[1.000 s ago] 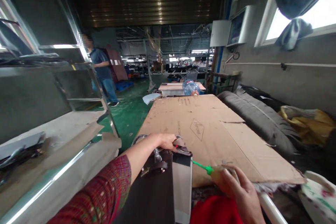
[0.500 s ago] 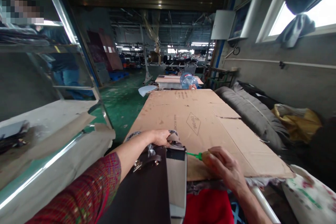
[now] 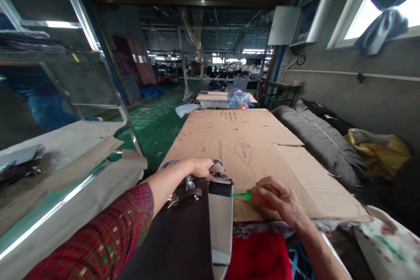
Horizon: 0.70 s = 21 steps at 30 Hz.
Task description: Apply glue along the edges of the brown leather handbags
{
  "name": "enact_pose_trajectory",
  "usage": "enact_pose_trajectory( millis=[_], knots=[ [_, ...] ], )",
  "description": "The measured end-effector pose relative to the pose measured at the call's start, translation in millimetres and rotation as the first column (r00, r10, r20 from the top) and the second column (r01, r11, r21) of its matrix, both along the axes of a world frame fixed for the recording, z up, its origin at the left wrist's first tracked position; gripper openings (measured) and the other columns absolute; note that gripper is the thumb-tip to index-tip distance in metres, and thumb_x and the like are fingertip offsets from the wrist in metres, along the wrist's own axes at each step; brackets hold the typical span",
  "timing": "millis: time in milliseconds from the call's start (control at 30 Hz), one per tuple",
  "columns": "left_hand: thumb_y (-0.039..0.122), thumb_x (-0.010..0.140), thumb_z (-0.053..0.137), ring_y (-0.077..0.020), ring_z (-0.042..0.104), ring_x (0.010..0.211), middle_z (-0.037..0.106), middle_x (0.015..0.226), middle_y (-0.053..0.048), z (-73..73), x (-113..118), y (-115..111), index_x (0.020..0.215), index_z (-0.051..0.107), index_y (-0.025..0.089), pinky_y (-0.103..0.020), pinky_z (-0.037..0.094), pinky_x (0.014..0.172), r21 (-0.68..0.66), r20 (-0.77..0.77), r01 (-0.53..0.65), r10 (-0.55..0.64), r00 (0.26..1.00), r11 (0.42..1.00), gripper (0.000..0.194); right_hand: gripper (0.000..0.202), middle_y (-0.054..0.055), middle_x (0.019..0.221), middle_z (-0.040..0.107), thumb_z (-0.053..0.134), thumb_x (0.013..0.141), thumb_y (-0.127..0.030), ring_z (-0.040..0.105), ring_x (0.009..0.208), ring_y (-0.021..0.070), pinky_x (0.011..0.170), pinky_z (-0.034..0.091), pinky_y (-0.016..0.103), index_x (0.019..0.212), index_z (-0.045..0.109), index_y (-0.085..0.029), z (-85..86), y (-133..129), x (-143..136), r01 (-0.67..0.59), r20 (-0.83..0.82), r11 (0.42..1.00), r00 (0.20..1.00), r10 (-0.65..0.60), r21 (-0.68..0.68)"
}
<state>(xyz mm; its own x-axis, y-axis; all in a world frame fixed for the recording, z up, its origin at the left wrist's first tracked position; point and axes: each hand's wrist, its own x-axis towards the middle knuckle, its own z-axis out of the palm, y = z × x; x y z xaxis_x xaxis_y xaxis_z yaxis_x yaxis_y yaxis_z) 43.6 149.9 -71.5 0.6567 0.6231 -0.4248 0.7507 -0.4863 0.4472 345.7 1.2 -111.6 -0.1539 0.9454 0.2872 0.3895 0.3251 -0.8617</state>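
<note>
A dark brown bag (image 3: 177,236) with metal clasps and a light grey side panel (image 3: 220,218) stands at the near edge of the cardboard-covered table. My left hand (image 3: 201,168) is closed on the bag's upper edge, by a folded grey-brown strap (image 3: 217,167); its fingertips are partly hidden. In my right hand (image 3: 280,201) is a small squeeze bottle (image 3: 256,195) with a thin green nozzle, pointing left. The nozzle tip reaches the side panel's right edge near its dark top band; whether it touches cannot be seen. Clear plastic wrap (image 3: 189,183) covers part of the bag's top fittings.
Cardboard (image 3: 197,140) covers the table ahead. A blue water jug (image 3: 239,98) lies beyond it. At left stands a metal-framed rack (image 3: 131,138) with paper-lined shelves; a person in jeans is behind it. Grey fabric rolls (image 3: 315,140) and a white sack (image 3: 390,240) are at right.
The nozzle tip has shifted slightly down along the panel's edge. My left hand keeps its grip on the bag. The person behind the rack now appears farther left.
</note>
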Motion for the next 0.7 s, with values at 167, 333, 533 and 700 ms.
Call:
enact_pose_trajectory(
  millis=[167,333,533,700],
  knots=[
    [0.023,0.077,0.075,-0.0176,0.066,0.084,0.076,0.091,0.002,-2.1,0.6,-0.3,0.105,0.077,0.020,-0.021,0.046,0.070,-0.001,-0.009,-0.029,0.029,1.000,1.000,0.028,0.031,0.005,0.099,0.073,0.063,0.097,-0.051,0.066,0.096,0.0253,0.086,0.048,0.035,0.098,0.074,-0.022,-1.5,3.2,3.2,0.026,-0.038,0.999,0.999,-0.027,-0.023],
    [0.019,0.078,0.075,-0.0170,0.066,0.084,0.076,0.093,0.001,0.4,1.6,-3.6,0.106,0.077,0.018,-0.020,0.045,0.069,-0.005,0.009,-0.022,0.022,1.000,1.000,0.028,0.032,0.004,0.094,0.074,0.065,0.096,-0.053,0.067,0.091,0.0252,0.081,0.050,0.035,0.096,0.075,-0.022,-1.7,2.7,10.0,-0.002,-0.046,0.997,0.999,-0.002,-0.083],
    [0.021,0.081,0.074,-0.0151,0.064,0.080,0.075,0.088,0.003,3.1,0.7,-5.5,0.105,0.077,0.019,-0.019,0.045,0.069,-0.021,0.036,0.006,-0.005,0.999,1.000,0.025,0.033,0.003,0.099,0.073,0.066,0.095,-0.055,0.066,0.097,0.0251,0.087,0.048,0.036,0.099,0.075,-0.024,-7.5,5.1,12.2,0.023,-0.054,0.997,0.998,-0.027,-0.073],
    [0.023,0.081,0.075,-0.0148,0.064,0.080,0.075,0.087,0.004,-0.3,0.6,-4.3,0.104,0.077,0.019,-0.019,0.045,0.070,-0.033,0.056,0.021,-0.019,0.998,0.999,0.023,0.031,0.004,0.101,0.073,0.065,0.096,-0.053,0.065,0.099,0.0255,0.089,0.048,0.037,0.100,0.075,-0.024,-4.1,2.4,12.7,0.001,-0.059,0.999,0.998,-0.003,-0.036]
  ],
)
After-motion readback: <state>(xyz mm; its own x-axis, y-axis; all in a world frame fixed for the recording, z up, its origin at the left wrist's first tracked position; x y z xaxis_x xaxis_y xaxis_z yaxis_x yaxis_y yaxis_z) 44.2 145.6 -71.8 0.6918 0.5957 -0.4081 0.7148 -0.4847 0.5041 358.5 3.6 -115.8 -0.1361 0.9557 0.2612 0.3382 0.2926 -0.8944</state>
